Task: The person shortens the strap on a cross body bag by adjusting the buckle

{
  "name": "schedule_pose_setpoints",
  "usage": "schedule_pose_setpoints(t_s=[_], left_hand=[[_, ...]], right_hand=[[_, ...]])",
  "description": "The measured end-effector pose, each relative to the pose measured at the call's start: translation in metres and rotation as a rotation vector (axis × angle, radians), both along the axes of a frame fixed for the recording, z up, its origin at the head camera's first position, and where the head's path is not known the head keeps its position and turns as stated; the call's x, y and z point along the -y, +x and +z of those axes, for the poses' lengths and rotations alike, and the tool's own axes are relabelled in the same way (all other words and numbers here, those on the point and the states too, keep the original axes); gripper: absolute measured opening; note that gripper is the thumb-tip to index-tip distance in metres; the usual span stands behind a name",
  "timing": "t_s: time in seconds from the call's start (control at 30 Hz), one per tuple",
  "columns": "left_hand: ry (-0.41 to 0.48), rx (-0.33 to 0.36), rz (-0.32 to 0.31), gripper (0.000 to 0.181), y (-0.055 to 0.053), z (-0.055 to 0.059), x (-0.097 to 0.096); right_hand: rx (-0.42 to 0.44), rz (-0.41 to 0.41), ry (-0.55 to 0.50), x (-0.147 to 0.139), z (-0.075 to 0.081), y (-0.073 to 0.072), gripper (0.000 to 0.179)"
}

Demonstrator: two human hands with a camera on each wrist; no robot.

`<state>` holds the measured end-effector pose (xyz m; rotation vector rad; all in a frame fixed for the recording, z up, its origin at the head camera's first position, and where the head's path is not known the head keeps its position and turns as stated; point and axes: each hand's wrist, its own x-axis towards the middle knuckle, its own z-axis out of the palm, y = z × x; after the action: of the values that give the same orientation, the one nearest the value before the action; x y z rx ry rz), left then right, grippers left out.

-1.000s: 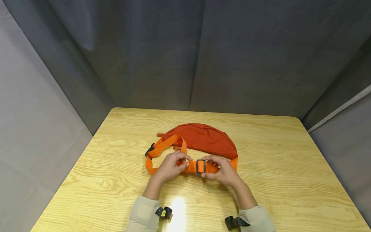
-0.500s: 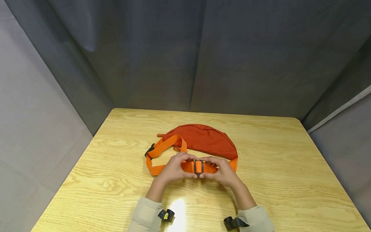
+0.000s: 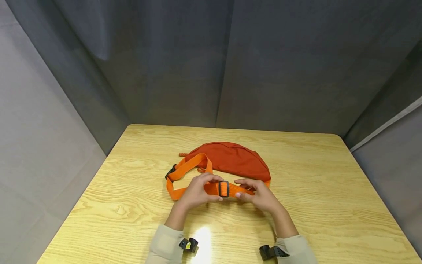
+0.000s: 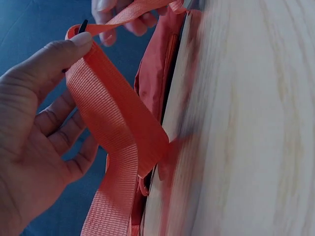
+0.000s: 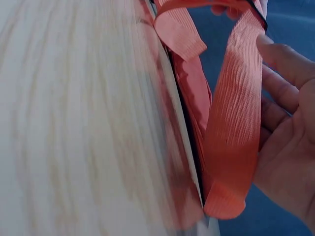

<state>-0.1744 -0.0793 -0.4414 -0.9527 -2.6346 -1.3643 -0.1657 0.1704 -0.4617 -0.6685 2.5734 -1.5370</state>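
Note:
A red waist bag (image 3: 230, 159) lies flat on the wooden table, its orange strap (image 3: 196, 164) looped out in front. My left hand (image 3: 197, 191) pinches the black slide adjuster (image 3: 224, 189) on the strap between thumb and fingers, one at each edge. In the left wrist view, the left thumb presses the adjuster (image 4: 82, 26), and a doubled strap (image 4: 103, 103) hangs below it. Just to the right, my right hand (image 3: 262, 197) holds the strap by its edges, thumb at the near edge. The right wrist view shows that thumb (image 5: 275, 51) against the webbing beside the adjuster.
A black buckle (image 3: 170, 171) sits on the strap's left loop. An orange zipper pull (image 3: 183, 154) sticks out at the bag's left end. Dark curtains (image 3: 217, 66) rise behind the table's far edge, and paler grey ones hang at the sides.
My left hand has moved from the strap onto the adjuster, which has shifted slightly left. My right hand has left the adjuster and slid right along the strap.

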Motion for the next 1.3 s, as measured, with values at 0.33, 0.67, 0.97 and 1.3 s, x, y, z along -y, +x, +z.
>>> schedule_pose_setpoints(t_s=[0.33, 0.67, 0.97, 1.3], left_hand=[[0.01, -0.013, -0.005, 0.052, -0.001, -0.001, 0.0], [0.002, -0.01, -0.011, 0.052, -0.001, 0.0, -0.002], [-0.018, -0.004, -0.027, 0.052, -0.003, -0.004, -0.002], [-0.013, -0.008, -0.02, 0.051, -0.001, -0.006, -0.004]], right_hand=[[0.109, 0.005, -0.108, -0.002, 0.009, 0.003, 0.013], [0.147, 0.044, -0.212, 0.015, 0.031, 0.011, 0.011], [0.163, 0.05, -0.173, 0.015, 0.027, 0.009, 0.017], [0.109, 0.031, -0.128, -0.005, 0.003, 0.001, 0.009]])
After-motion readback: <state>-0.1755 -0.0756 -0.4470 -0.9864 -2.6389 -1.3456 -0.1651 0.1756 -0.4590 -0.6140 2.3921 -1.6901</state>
